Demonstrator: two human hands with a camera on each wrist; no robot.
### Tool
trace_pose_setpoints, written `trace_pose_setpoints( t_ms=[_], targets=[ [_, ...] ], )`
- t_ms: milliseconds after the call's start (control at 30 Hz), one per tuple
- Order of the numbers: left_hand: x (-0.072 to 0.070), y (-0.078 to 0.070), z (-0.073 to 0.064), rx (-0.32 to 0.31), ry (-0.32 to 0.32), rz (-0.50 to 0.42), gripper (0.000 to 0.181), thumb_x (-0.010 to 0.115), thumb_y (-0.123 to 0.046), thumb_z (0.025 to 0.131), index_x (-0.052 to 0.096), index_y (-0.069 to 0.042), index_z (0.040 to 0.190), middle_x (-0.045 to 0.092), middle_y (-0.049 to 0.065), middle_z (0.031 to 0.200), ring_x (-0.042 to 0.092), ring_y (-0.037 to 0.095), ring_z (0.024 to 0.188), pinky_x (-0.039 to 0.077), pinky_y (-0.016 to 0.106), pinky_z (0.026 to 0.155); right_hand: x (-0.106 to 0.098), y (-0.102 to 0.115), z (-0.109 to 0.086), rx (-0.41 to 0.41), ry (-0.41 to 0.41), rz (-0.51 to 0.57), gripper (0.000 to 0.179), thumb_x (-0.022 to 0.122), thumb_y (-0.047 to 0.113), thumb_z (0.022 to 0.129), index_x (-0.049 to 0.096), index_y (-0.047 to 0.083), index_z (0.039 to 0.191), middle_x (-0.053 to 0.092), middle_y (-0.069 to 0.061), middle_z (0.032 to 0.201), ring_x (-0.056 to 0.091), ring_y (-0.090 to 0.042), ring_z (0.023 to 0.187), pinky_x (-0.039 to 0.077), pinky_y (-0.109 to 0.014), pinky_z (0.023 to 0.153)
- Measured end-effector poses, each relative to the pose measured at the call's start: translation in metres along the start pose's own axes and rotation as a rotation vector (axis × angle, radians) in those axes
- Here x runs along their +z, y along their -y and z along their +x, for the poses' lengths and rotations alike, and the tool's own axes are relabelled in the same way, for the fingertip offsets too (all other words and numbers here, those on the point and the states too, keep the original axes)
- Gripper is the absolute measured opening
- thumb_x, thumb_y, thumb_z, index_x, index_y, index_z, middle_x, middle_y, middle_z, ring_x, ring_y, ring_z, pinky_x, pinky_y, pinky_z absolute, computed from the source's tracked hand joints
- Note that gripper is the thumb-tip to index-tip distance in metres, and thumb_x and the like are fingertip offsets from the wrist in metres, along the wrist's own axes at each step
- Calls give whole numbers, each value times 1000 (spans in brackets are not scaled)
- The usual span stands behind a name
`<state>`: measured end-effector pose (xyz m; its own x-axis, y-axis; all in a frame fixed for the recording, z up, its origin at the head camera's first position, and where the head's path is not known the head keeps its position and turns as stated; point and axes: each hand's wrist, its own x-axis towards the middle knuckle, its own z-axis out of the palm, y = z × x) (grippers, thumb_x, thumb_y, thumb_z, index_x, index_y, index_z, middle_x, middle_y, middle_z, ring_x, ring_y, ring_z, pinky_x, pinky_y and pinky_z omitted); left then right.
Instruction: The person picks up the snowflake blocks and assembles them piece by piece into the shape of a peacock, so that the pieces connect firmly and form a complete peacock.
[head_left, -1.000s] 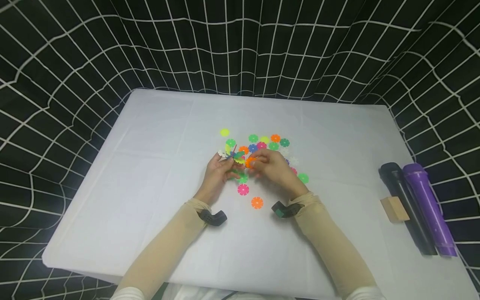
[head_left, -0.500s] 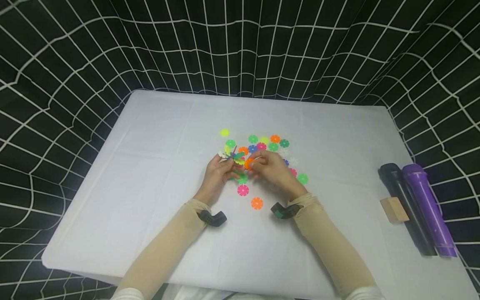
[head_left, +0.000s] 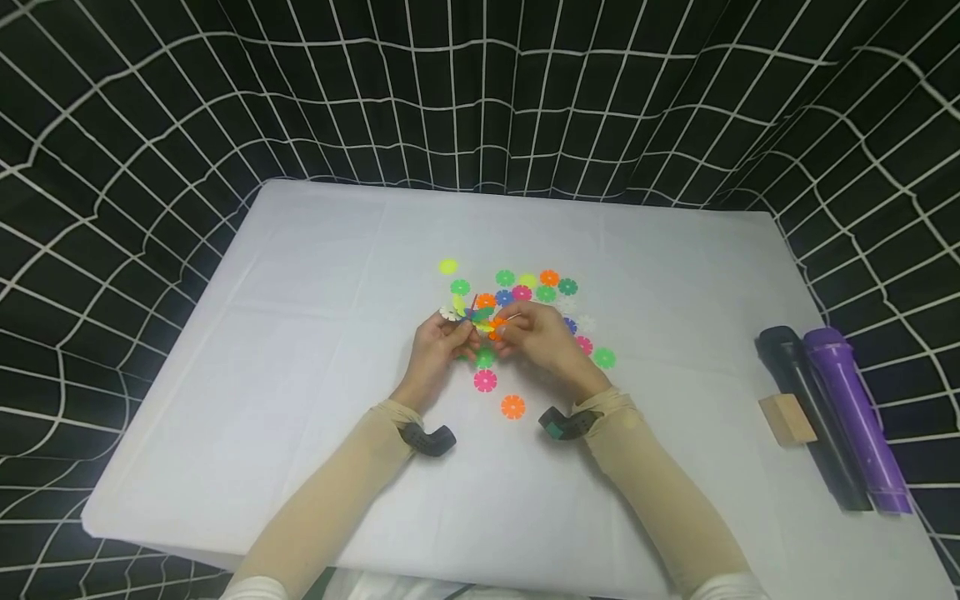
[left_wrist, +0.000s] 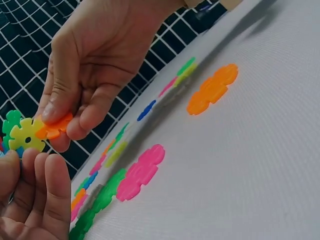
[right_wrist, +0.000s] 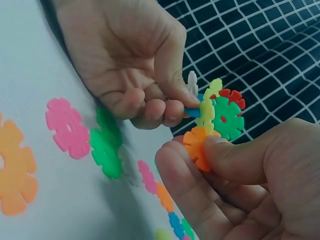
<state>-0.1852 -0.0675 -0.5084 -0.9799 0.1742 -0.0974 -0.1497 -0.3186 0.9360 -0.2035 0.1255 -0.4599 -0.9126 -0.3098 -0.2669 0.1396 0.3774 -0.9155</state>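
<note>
Left hand (head_left: pixel 437 343): thumb and fingers (right_wrist: pixel 173 112) pinch a cluster (head_left: pixel 474 316) of joined notched discs, grip at its blue disc (right_wrist: pixel 191 112). Right hand (head_left: pixel 542 335): thumb and fingers clamped on the held orange disc (right_wrist: pixel 196 147). That disc is between the two hands, touching the cluster's yellow disc (right_wrist: pixel 206 112); can't tell if slotted in. Cluster also has a green disc (right_wrist: pixel 227 120) beside the yellow one, a red disc (right_wrist: pixel 234 96) behind the green, and a white disc (right_wrist: pixel 193 82) near the left thumb tip. Cluster and held disc up off the table (head_left: pixel 337 275).

Loose discs flat on table around the fingers. Nearer the person than both hands: pink disc (head_left: pixel 485 381), then loose orange disc (head_left: pixel 513 407). Loose green disc (head_left: pixel 485 358) just below the gap between the fingers. Beyond the fingers: mixed-colour group, incl. dark green disc (head_left: pixel 567 287); lone lemon disc (head_left: pixel 448 267) past the left fingers. Right of the right fingers: whitish discs (head_left: pixel 585 322), faint, plus light green disc (head_left: pixel 604 358) by the right wrist.

Well right of the right fingers: wooden block (head_left: pixel 787 419) against black cylinder (head_left: pixel 825 442), purple cylinder (head_left: pixel 858 417) alongside. Black grid cloth (head_left: pixel 450 100) past the far table edge.
</note>
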Motion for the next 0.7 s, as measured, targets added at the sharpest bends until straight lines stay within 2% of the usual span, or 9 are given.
trace_pose_setpoints(
  t_ms=[167,300,367,433,533,600,633,700],
  targets=[
    [1,-1,0,9,-10,21,5,57,-7,101,56,-3,104,65,0,80,61,11,72,58,24,65,-2,0,1,-10,21,13,22,58,4,98,60,0,119,76,-20,101,76,-29,83,62,-35,84],
    [1,-1,0,-1,-14,-27,5,57,-9,102,55,-4,103,64,1,81,60,11,71,57,24,63,-8,-3,1,-31,70,-16,32,61,14,99,58,4,129,76,-19,106,76,-28,86,62,-36,82],
    [1,-1,0,-4,-15,-53,5,57,-10,102,55,-6,104,63,1,81,59,11,70,56,23,62,-12,-5,1,-29,88,-86,35,63,20,98,58,7,131,75,-16,107,73,-27,86,60,-36,80],
    [0,-1,0,-2,-13,-62,3,56,-11,103,55,-8,105,62,0,81,58,11,70,56,23,62,-15,-7,-1,-14,103,-206,35,63,26,98,61,12,130,73,-12,108,69,-25,87,57,-35,79],
    [-1,0,1,-4,-7,-72,2,53,-10,104,54,-11,103,62,-1,79,57,11,70,54,22,61,-14,-12,-3,-28,141,-387,31,60,29,99,66,14,126,71,-8,114,64,-25,98,56,-40,89],
    [-1,0,1,0,3,-70,4,51,-10,104,54,-13,103,61,-2,78,56,11,69,53,22,60,-9,-15,-3,-56,145,-485,27,59,33,99,69,16,119,70,-5,112,64,-23,100,55,-41,91],
    [-2,0,1,2,10,-73,4,51,-10,104,54,-13,103,61,-2,77,55,11,69,53,23,60,-6,-15,-2,-78,146,-522,26,60,35,99,70,15,114,70,-5,109,64,-23,98,56,-40,89],
    [-2,0,1,8,25,-75,4,51,-11,104,54,-14,104,61,-2,77,55,12,69,52,23,60,1,-15,-2,-124,136,-592,27,65,37,96,68,12,104,66,-5,97,62,-21,88,55,-35,77]
  ],
)
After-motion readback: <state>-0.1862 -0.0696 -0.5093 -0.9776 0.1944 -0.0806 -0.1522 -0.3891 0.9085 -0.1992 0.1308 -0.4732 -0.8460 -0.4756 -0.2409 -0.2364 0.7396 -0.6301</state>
